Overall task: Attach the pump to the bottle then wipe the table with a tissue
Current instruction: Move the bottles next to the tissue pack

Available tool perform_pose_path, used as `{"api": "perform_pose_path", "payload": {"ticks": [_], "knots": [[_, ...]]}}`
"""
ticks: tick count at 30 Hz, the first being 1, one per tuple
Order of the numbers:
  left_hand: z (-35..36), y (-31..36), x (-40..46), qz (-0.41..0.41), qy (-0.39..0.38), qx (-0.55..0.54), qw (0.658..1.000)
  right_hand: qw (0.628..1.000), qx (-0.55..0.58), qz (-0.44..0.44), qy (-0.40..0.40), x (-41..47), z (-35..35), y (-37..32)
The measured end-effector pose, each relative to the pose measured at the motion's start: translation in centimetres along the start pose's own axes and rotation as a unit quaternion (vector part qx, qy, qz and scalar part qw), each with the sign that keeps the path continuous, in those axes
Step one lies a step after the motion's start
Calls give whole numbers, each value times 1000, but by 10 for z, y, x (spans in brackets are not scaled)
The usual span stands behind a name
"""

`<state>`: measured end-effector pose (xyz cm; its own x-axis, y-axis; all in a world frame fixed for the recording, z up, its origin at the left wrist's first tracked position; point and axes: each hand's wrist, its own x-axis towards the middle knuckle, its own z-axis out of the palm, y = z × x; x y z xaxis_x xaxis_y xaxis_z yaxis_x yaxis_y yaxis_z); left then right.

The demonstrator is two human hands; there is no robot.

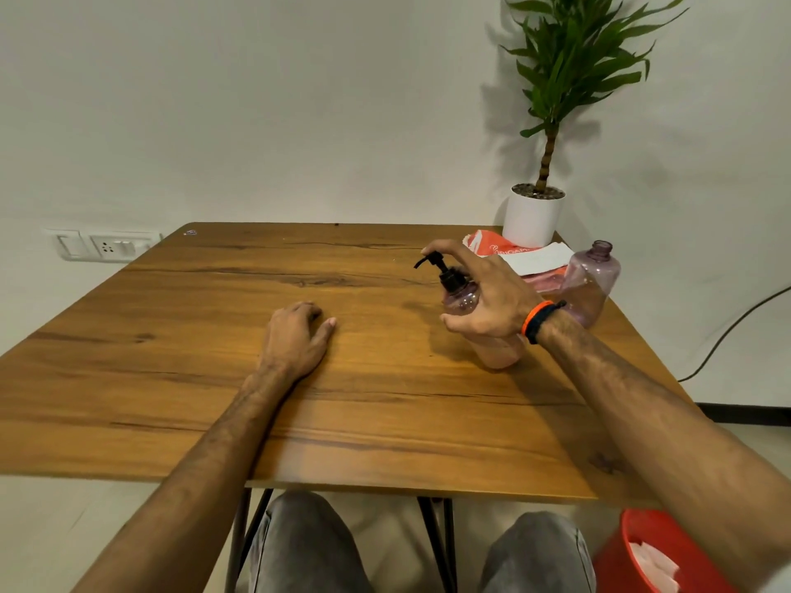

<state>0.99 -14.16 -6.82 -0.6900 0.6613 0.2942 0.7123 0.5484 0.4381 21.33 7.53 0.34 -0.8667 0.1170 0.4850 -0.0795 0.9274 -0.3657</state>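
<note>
A pinkish clear bottle (462, 299) stands on the wooden table (299, 421) right of centre, with a black pump (445, 271) seated in its neck. My right hand (492, 297) arches over it: the index fingertip touches the top of the pump head, and the thumb is spread below, apart from the bottle. The bottle's lower body is partly hidden behind that hand and wrist. My left hand (297, 340) rests palm down on the table near the middle, holding nothing. An orange and white tissue pack (515, 252) lies at the back right.
A second pinkish bottle (593, 284) with an open neck stands near the right edge. A white pot (533, 218) with a tall green plant sits on the back right corner. A red bin (642, 554) holding crumpled tissue is on the floor, lower right.
</note>
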Motion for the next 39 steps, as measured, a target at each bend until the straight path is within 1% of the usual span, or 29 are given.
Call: {"api": "perform_pose_path", "payload": {"ticks": [12, 15, 18, 24, 26, 32, 39], "knots": [[-1, 0, -2, 8, 1, -7, 1000, 1000, -10, -1, 0, 0, 1, -1], [-1, 1, -2, 6, 3, -6, 1000, 1000, -6, 0, 11, 1, 1, 0], [-1, 2, -2, 7, 3, -7, 1000, 1000, -5, 10, 20, 1, 1, 3], [-1, 2, -3, 11, 5, -7, 1000, 1000, -14, 26, 8, -1, -2, 7], [-2, 3, -3, 13, 6, -6, 1000, 1000, -6, 14, 3, -2, -3, 5], [-3, 3, -4, 16, 1, -12, 1000, 997, 9, -54, -52, -5, -2, -7], [-3, 3, -4, 11, 4, -12, 1000, 996, 2, -68, -57, -6, -2, -15]]}}
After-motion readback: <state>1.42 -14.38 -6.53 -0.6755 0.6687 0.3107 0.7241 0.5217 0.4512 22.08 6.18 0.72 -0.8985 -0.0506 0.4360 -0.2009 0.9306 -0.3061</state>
